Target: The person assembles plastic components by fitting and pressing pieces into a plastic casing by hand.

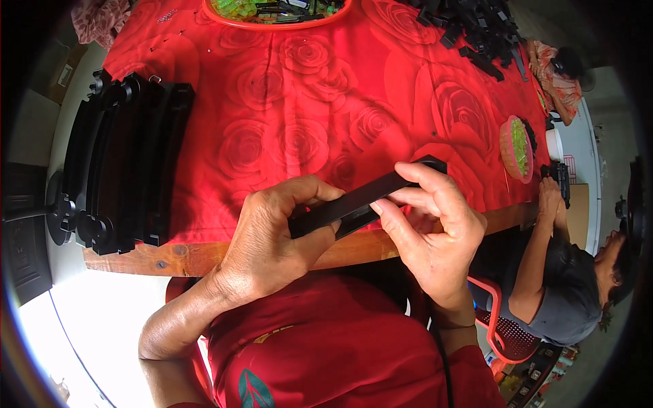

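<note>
A long, narrow black plastic piece (367,195), with a hollow channel on its lower side, is held slantwise over the near edge of the table. My left hand (269,234) grips its lower left end between thumb and curled fingers. At the raised right end, my right hand (435,231) pinches it, index finger on top and thumb underneath. Off to the left, several long black plastic pieces (129,163) lie side by side, their near ends overhanging the table edge.
Red rose-patterned cloth (299,115) covers the wooden table (183,258). An orange-rimmed basin (286,26) of green and black bits stands at the far side. Black parts (469,34) heap at far right, near a pink basket (505,153). At right, a co-worker (558,292) handles a black part.
</note>
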A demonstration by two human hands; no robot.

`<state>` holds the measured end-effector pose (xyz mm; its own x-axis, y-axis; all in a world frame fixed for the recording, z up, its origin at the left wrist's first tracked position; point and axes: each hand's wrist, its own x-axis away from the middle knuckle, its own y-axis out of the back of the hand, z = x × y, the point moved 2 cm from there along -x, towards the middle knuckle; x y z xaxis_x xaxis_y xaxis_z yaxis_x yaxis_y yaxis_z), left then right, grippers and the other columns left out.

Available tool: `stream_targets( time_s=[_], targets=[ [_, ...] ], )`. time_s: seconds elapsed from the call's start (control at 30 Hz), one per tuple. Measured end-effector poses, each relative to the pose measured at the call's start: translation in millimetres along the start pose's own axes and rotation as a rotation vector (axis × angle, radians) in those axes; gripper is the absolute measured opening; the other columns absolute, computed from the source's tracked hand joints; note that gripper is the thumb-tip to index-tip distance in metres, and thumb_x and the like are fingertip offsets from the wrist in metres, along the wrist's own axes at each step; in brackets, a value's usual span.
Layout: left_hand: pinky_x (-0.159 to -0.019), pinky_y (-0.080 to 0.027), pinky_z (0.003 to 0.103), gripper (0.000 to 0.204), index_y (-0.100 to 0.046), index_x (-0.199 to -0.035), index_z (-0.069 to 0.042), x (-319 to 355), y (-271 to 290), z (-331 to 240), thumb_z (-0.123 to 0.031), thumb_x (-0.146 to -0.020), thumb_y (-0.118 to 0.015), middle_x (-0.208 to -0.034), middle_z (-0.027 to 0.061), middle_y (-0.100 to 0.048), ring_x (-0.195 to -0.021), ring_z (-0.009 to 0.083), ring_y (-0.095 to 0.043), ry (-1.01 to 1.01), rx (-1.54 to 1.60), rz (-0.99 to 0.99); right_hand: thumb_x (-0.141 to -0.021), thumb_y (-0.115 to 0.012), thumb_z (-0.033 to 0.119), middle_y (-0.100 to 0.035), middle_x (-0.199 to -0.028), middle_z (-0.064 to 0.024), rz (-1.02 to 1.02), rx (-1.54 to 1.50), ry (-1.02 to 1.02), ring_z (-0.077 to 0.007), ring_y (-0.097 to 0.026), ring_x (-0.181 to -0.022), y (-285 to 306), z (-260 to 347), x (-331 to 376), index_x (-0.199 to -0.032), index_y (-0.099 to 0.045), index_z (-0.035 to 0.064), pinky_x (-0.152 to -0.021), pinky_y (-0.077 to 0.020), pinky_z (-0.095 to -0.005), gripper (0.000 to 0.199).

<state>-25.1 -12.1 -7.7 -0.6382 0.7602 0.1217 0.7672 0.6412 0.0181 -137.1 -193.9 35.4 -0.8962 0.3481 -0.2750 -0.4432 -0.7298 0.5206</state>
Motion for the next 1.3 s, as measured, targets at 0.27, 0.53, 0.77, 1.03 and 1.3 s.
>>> stream_targets(
  time_s=[0.27, 0.53, 0.77, 1.03, 1.3],
  targets=[
    [-0.065, -0.051, 0.026, 0.022, -0.074, -0.113, -0.001, 2, -3, 5, 0.003, -0.091, -0.072, -0.083, 0.0032, -0.071, -0.076, 0.006, -0.064, -0.039, -0.017, -0.006, -0.074, -0.09, 0.012, -0.074, -0.113, -0.0067, 0.365, 0.514, 0.47, -0.0276, -0.064, -0.102, 6, 10, -39, -0.11, -0.079, 0.0063, -0.092, -0.0467, -0.0438, 0.038],
    [-0.076, -0.051, 0.023, 0.032, -0.072, -0.121, 0.0, -2, 3, 6, 0.006, -0.09, -0.068, -0.096, -0.0015, -0.069, -0.087, 0.0045, -0.06, 0.107, 0.023, 0.06, -0.082, -0.081, 0.016, -0.071, -0.079, -0.0085, 0.716, 0.285, 0.214, -0.0308, -0.07, -0.08, -6, -10, -62, -0.1, -0.078, 0.0052, -0.071, -0.0545, -0.0454, 0.021],
    [-0.065, -0.048, 0.025, 0.021, -0.076, -0.112, 0.003, -5, 10, 0, 0.0, -0.093, -0.07, -0.083, -0.0019, -0.068, -0.076, 0.0043, -0.058, 0.183, -0.145, 0.129, -0.081, -0.08, 0.015, -0.071, -0.077, -0.0107, 0.642, 0.198, 0.196, -0.0301, -0.071, -0.074, -10, -16, -59, -0.096, -0.077, 0.0037, -0.068, -0.0556, -0.0437, 0.019],
    [-0.062, -0.046, 0.025, 0.021, -0.077, -0.113, 0.002, -3, 3, 4, -0.002, -0.093, -0.071, -0.077, -0.0017, -0.065, -0.072, 0.004, -0.056, 0.084, -0.133, 0.101, -0.073, -0.079, 0.007, -0.069, -0.081, -0.0095, 0.725, 0.2, 0.119, -0.0259, -0.068, -0.079, -8, -17, -57, -0.101, -0.077, 0.0012, -0.072, -0.0538, -0.0382, 0.029],
    [-0.064, -0.046, 0.024, 0.02, -0.076, -0.115, 0.002, -5, 3, 10, -0.002, -0.095, -0.071, -0.078, -0.003, -0.063, -0.074, 0.0033, -0.054, 0.089, -0.087, 0.108, -0.081, -0.074, 0.012, -0.068, -0.073, -0.0108, 0.704, 0.149, 0.115, -0.029, -0.068, -0.073, -9, -17, -60, -0.097, -0.079, 0.0027, -0.066, -0.053, -0.0433, 0.02]
  ],
)
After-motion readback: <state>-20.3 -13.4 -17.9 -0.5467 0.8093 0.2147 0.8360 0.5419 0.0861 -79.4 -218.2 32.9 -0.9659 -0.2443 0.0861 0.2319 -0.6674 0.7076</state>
